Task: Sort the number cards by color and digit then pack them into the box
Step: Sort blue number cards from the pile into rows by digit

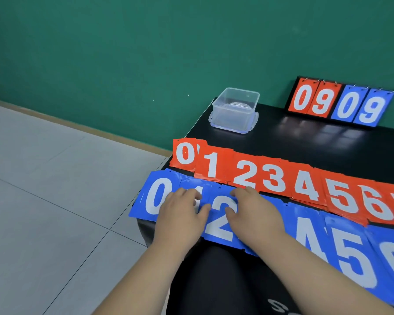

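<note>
Green wall [123,53] and grey tiled floor [43,178] lie behind a black table [305,137] whose near half is covered with cards.

Both hands lie palm down on the blue row [316,226], fingers loosely spread and only slightly bent, gripping nothing. The left hand [182,212] rests on the blue 1 card [203,185] and hides most of its digit. The right hand [253,214] rests just beside it, thumb on the blue 2 card [218,221]; hand and forearm cover whatever lies between the 2 and the 4.

Six blue digits can be read: 0, 1, 2, 4, 5, 6, the last cut by the frame edge. Touching the blue row on its far side, the red row [271,176] shows eight: 0 to 6, and a sliver of 7 at the edge. The cards overlap their neighbours, and several red ones look like small stacks.

Well beyond the rows, near the far left corner of the table, stands one clear plastic box [234,110], open at the top. To its right one flip scoreboard [341,103] stands against the wall, showing four cards: red 0, red 9, blue 0, blue 9.

A dark-clothed lap [214,280] fills the space between the forearms.
</note>
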